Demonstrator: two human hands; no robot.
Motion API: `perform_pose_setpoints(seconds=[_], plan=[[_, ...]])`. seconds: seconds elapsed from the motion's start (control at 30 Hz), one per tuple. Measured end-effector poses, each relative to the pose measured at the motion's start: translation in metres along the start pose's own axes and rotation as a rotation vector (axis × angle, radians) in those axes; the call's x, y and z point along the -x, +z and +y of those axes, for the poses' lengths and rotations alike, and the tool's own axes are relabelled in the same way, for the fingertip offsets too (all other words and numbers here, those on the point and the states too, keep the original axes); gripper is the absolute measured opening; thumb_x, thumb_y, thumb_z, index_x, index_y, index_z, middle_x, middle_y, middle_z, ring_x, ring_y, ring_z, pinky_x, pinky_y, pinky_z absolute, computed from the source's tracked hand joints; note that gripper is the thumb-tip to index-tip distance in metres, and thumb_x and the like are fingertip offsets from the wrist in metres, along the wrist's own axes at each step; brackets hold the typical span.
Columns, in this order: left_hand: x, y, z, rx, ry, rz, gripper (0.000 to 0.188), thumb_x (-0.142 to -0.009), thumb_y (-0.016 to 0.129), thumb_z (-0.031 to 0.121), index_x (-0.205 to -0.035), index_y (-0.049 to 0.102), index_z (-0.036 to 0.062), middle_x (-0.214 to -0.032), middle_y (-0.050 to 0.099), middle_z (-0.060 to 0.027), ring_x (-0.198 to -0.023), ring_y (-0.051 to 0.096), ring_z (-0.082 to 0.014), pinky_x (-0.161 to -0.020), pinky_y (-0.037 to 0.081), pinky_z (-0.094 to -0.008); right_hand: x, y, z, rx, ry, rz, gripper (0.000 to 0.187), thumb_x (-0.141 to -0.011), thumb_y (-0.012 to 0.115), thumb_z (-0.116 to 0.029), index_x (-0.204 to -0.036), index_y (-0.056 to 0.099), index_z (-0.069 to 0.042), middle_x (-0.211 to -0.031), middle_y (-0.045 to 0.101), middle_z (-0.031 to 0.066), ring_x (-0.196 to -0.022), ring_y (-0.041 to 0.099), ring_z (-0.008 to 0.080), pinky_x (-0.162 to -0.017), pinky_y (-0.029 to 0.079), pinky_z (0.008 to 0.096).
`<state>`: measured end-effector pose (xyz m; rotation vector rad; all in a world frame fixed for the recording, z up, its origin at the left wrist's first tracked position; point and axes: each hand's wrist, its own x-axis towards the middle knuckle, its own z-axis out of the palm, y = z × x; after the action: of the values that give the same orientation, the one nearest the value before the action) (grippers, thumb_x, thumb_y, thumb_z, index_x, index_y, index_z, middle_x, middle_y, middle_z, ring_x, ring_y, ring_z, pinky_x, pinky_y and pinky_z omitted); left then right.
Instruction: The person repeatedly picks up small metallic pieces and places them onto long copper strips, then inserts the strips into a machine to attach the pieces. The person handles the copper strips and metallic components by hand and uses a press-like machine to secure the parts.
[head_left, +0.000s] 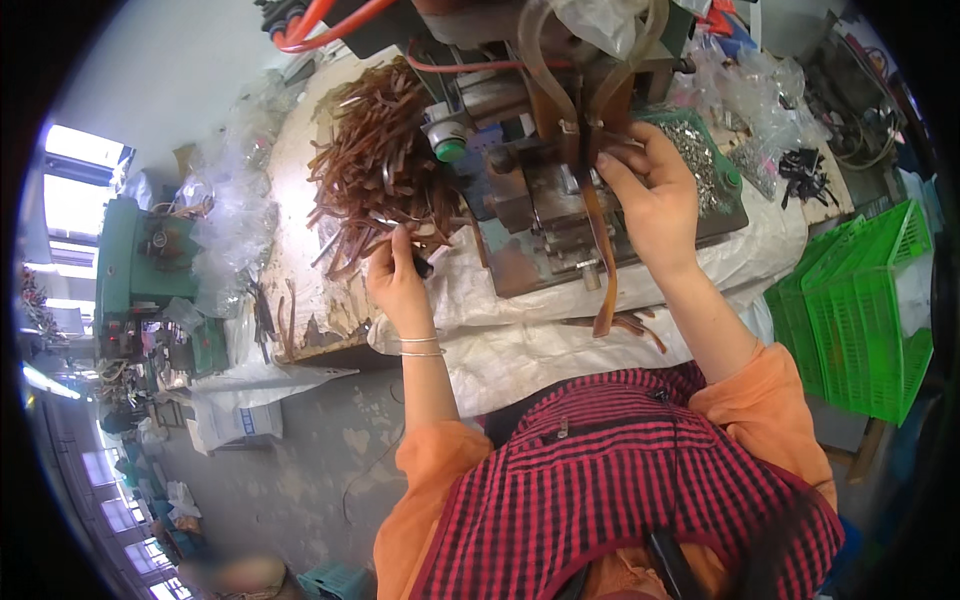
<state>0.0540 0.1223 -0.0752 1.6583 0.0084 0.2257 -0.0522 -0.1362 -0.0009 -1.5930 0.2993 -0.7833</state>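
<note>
My right hand (655, 195) is up at the working head of a bench press (540, 195), thumb and fingers curled together. Whatever is between those fingertips is too small to make out. Just left of the thumb, a long brown strip (600, 245) hangs from the press toward me, its wider end over white sacking. My left hand (398, 285) pinches a brown strip at the near edge of a heap of similar strips (375, 150). A dark object (423, 268) shows beside its fingers. Right of the press, a green tray (738, 180) holds small metal pieces (695, 160).
White sacking (470, 345) covers the bench front, with several loose strips (635, 325) on it. Green crates (850, 310) stand at the right. Clear plastic bags (235, 220) lie left of the heap. Tubes (545, 65) hang above the press; a green button (450, 150) sits at its left.
</note>
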Motion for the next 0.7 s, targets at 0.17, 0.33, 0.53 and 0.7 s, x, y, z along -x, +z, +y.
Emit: perform_pose_setpoints(seconds=[0.17, 0.33, 0.53, 0.7], plan=[[0.014, 0.027, 0.087, 0.34, 0.294, -0.166, 0.018, -0.105, 0.062, 0.012, -0.112, 0.069, -0.0025, -0.099, 0.075, -0.0134, -0.083, 0.069, -0.0146, -0.069, 0.054, -0.0233, -0.005, 0.003, 0.004, -0.2, -0.023, -0.014, 0.043, -0.093, 0.067, 0.001, -0.134, 0.055, 0.003, -0.108, 0.074, 0.0103, -0.099, 0.07, 0.0142, -0.091, 0.051, 0.0255], [0.007, 0.065, 0.151, 0.334, 0.556, -0.269, 0.01, -0.097, 0.067, -0.004, -0.107, 0.067, -0.0062, -0.099, 0.075, -0.0168, -0.084, 0.07, -0.0161, -0.072, 0.055, -0.0242, -0.008, 0.011, -0.018, -0.342, 0.19, -0.107, 0.049, -0.091, 0.065, 0.002, -0.138, 0.051, 0.002, -0.114, 0.071, 0.013, -0.105, 0.067, 0.0153, -0.091, 0.052, 0.0275], [0.034, 0.064, 0.122, 0.198, 0.863, -0.43, 0.015, -0.082, 0.077, -0.007, -0.095, 0.071, -0.0024, -0.093, 0.074, -0.0144, -0.086, 0.074, -0.0266, -0.079, 0.061, -0.0372, 0.002, -0.025, -0.024, 0.2, -0.12, -0.162, 0.048, -0.085, 0.07, -0.006, -0.132, 0.061, -0.001, -0.125, 0.066, 0.0228, -0.122, 0.063, 0.0361, -0.102, 0.049, 0.0434], [0.059, 0.083, 0.112, -0.148, 1.281, -0.55, 0.028, -0.072, 0.086, 0.001, -0.097, 0.074, 0.0051, -0.099, 0.076, -0.0141, -0.07, 0.07, -0.0214, -0.059, 0.053, -0.0306, -0.011, -0.1, 0.064, 1.237, -0.247, 0.102, 0.026, -0.081, 0.079, -0.018, -0.103, 0.074, -0.006, -0.129, 0.065, 0.0224, -0.13, 0.055, 0.0431, -0.102, 0.048, 0.0517]])
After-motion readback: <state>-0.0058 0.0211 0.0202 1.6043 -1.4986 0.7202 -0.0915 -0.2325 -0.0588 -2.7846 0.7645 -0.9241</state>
